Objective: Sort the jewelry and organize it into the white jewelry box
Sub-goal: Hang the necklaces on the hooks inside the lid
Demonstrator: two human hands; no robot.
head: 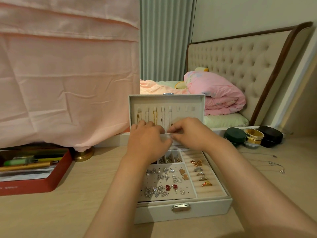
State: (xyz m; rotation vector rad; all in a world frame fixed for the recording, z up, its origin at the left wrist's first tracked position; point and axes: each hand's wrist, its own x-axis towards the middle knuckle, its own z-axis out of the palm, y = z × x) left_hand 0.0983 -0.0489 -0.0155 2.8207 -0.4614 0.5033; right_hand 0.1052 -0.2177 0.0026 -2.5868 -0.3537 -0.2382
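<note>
**Both hands on a small pale piece over the open box**

We see the white jewelry box [181, 212] open on the table [85, 212], its lid [188, 102] standing upright. Our left hand [147, 140] and right hand [190, 133] meet just in front of the lid, and each pinches one end of a pale strip [166, 135] between fingertips and thumb. It may be a tiny clear bag or the edge of the lid's pocket; at this size we cannot say which.

Most of the jewelry is already placed. Necklaces [155, 117] hang from the lid's hooks, earrings [171, 187] sit on the perforated panel, and rings [199, 169] are tucked into the padded rolls. Two thin loose chains [272, 163] lie on the table to the right, well apart from the box.

We judge those chains to be light, limp and quick to knot, so they are best lifted by the clasp or pendant rather than mid-length. The earrings look small, with delicate posts, and should be held by the body.

Our hands cover the lower ends of the hanging necklaces and the box's rear compartments. Whatever the strip holds, if anything, is hidden. The left hand's fingertips are mostly out of sight behind its knuckles.
</note>
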